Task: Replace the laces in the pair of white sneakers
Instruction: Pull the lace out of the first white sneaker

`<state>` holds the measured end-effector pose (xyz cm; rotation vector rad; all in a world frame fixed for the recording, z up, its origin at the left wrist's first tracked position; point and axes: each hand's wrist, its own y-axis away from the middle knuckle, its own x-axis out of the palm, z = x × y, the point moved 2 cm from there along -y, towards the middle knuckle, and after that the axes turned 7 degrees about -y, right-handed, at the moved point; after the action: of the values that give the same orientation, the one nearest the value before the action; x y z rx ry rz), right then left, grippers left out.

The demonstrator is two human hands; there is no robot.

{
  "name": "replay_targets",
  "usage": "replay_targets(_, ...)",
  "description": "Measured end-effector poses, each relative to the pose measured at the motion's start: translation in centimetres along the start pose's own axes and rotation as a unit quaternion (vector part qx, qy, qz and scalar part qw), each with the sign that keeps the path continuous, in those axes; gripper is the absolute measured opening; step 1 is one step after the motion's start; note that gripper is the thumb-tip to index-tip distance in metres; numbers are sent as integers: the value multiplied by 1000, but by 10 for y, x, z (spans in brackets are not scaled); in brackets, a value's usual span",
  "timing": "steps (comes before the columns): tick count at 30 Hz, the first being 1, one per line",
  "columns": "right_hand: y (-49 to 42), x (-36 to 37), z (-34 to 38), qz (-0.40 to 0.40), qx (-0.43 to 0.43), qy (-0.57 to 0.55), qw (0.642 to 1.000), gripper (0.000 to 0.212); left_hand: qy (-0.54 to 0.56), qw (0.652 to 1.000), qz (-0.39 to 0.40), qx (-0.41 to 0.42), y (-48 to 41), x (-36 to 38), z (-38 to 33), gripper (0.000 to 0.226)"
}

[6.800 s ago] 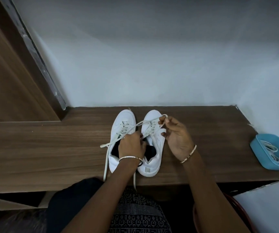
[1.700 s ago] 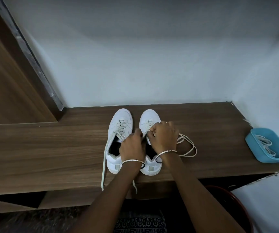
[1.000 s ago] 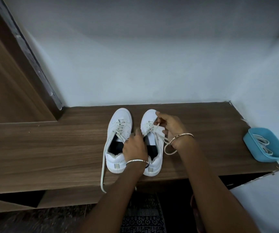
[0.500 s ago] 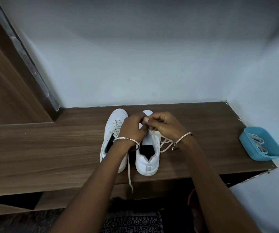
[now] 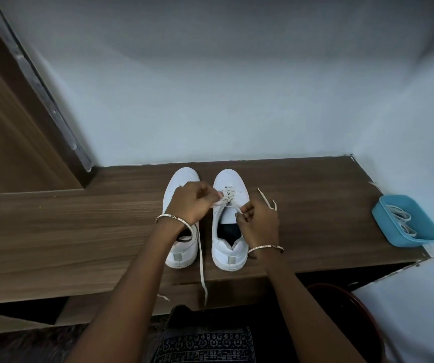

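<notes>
Just inside bench edge point(image 5: 79, 286), sneakers point(image 5: 230, 255)

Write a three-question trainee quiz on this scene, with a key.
1. True or false: the left hand and right hand both pinch the lace on the right sneaker.
2. What lies in the blue tray? A) white laces B) socks C) a brush
3. Fill in: a loose lace end hangs over the shelf's front edge between the two ____.
Key: 1 true; 2 A; 3 sneakers.
</notes>
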<state>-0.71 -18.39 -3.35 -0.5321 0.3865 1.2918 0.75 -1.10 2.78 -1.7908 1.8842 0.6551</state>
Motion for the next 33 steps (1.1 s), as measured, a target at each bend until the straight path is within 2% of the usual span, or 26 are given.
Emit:
replay_targets(2,1,1,-1,-12,13,-3,1000,13,-144,987,53,38,4,-1,4,16)
replay_targets(3,2,2,-2,-21,19,-8,1000,11,-177,981,58,51,5,-1,6,16)
replay_targets(5,5,3,-3,-39,32,-18,999,10,-175,982,27,62,4,-2,14,13)
replay_targets(6,6,3,-3,-49,40,-23,998,9,-138,989,1,56,4,-4,19,12)
replay_targets(8,8,3,-3,-67,51,-30,996,8,51,996,-70,8,4,-15,30,20)
replay_targets(9,9,4,-3,-72,53,-32,995,9,191,975,-104,-40,4,-24,36,23)
replay_targets(11,10,7,-3,-74,54,-36,995,11,426,885,-130,-137,6,-40,40,25)
replay_targets(12,11,9,-3,-72,55,-37,995,11,495,842,-131,-171,7,-47,42,26)
replay_targets(13,11,10,-3,-72,55,-35,995,11,535,810,-136,-199,8,-51,42,27)
replay_targets(14,11,11,-3,-73,57,-33,995,11,536,802,-142,-221,8,-54,43,27)
replay_targets(15,12,11,-3,-75,58,-31,995,11,477,835,-147,-232,8,-55,44,28)
replay_targets(16,12,11,-3,-77,58,-29,995,11,334,903,-142,-232,7,-53,46,31)
replay_targets(17,12,12,-3,-78,56,-27,995,12,122,960,-132,-216,6,-50,49,35)
replay_targets(18,13,12,-3,-77,52,-24,995,12,-103,966,-145,-189,5,-46,50,35)
replay_targets(19,13,13,-3,-76,48,-22,996,13,-261,938,-177,-144,4,-41,47,33)
replay_targets(20,13,13,-2,-75,45,-18,996,13,-336,916,-204,-80,4,-35,37,28)
replay_targets(22,13,14,-2,-73,46,-13,996,12,-341,911,-221,69,5,-15,13,26)
replay_targets(24,13,15,-2,-71,53,-10,996,11,-335,919,-133,158,3,13,-7,33)
replay_targets(26,12,15,-4,-67,54,-4,996,9,-412,894,-50,166,0,40,-14,33)
replay_targets(29,12,15,-5,-58,44,-6,997,12,-515,846,-46,133,-2,57,-11,8)
replay_targets(31,12,14,-5,-62,40,-10,997,13,-511,846,-72,131,-4,58,-6,15)
replay_targets(33,12,14,-6,-71,45,-20,996,12,-473,868,-87,125,-3,51,-3,21)
